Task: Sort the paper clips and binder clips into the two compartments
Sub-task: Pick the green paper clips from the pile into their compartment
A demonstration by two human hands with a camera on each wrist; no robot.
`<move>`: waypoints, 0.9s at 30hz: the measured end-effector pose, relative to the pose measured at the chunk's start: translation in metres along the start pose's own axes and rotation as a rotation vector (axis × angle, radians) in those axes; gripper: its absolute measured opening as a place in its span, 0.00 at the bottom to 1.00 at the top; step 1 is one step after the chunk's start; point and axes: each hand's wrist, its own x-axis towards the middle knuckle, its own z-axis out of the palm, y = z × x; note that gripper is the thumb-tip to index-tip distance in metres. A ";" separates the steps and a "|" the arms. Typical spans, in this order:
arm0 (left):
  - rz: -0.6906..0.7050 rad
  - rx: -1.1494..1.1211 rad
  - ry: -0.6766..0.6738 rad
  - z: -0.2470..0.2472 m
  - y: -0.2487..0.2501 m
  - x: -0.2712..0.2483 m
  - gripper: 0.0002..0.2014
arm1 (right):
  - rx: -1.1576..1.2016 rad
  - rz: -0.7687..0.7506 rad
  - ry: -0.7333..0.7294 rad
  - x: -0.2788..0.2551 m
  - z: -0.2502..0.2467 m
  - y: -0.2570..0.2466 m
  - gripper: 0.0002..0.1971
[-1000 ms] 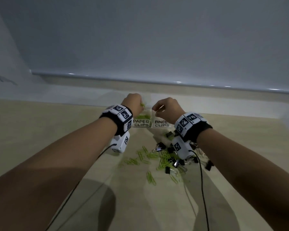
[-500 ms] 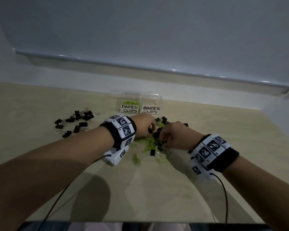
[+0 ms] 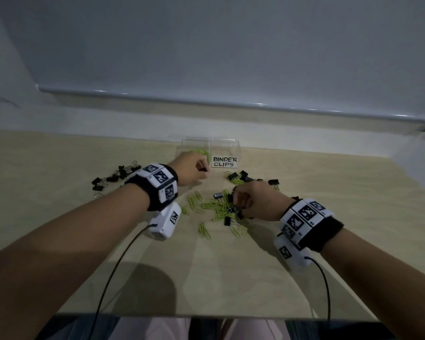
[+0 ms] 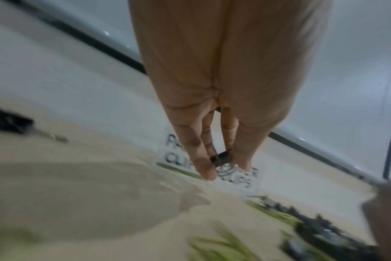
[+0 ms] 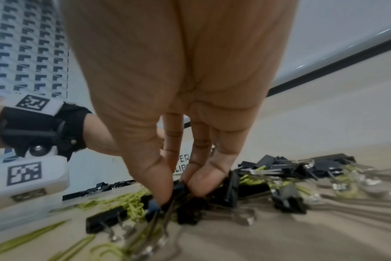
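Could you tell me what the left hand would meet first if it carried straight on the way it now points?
Probably the clear box's front wall: the left hand, pinching a black binder clip, points at the paper-clips compartment, though depth is unclear.

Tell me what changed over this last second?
Both hands came back from the boxes to the pile. The left hand now carries a black clip toward the boxes; the right hand pinches another in the pile. Boxes stayed put.
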 end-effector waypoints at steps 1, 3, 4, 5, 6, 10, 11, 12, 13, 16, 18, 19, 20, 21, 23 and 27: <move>-0.016 0.057 0.025 -0.008 -0.008 -0.001 0.04 | 0.000 -0.004 -0.003 -0.001 -0.001 0.000 0.11; -0.062 0.198 0.042 -0.021 -0.025 -0.003 0.05 | -0.001 -0.006 0.001 -0.003 0.000 0.001 0.11; -0.093 0.261 0.029 -0.024 -0.032 -0.005 0.06 | -0.006 -0.010 0.009 -0.004 0.000 0.001 0.12; -0.121 0.308 0.012 -0.025 -0.035 -0.007 0.07 | -0.017 -0.016 0.021 -0.004 0.001 0.001 0.11; -0.135 0.339 -0.004 -0.025 -0.035 -0.010 0.09 | -0.031 -0.023 0.032 -0.005 0.002 0.002 0.09; 0.010 0.264 -0.037 -0.002 -0.011 -0.017 0.10 | -0.107 -0.024 0.006 -0.007 0.006 -0.002 0.06; 0.056 0.223 -0.066 0.006 -0.001 -0.018 0.10 | -0.136 -0.026 0.004 -0.006 0.008 -0.003 0.07; 0.092 0.206 -0.103 0.014 0.007 -0.018 0.10 | -0.157 -0.034 0.007 -0.005 0.010 -0.004 0.07; 0.116 0.214 -0.141 0.022 0.014 -0.016 0.11 | -0.165 -0.038 0.014 -0.004 0.011 -0.004 0.06; 0.163 0.291 -0.202 0.036 0.024 -0.012 0.14 | -0.090 -0.019 0.032 -0.001 0.009 -0.001 0.06; 0.181 0.300 -0.201 0.037 0.025 -0.010 0.13 | 0.079 0.031 0.060 -0.001 0.006 0.006 0.05; 0.194 0.302 -0.202 0.036 0.025 -0.010 0.11 | 0.204 0.066 0.079 -0.002 0.004 0.010 0.05; 0.208 0.308 -0.207 0.035 0.026 -0.011 0.10 | 0.342 0.100 0.102 -0.003 0.003 0.015 0.05; 0.222 0.319 -0.216 0.033 0.026 -0.011 0.10 | 0.483 0.131 0.125 -0.005 0.001 0.019 0.06; 0.258 0.349 -0.215 0.029 0.027 -0.014 0.08 | 0.754 0.193 0.155 -0.010 -0.003 0.026 0.05; 0.230 0.318 -0.124 0.017 0.018 -0.020 0.06 | 0.969 0.278 0.263 -0.017 -0.021 0.041 0.02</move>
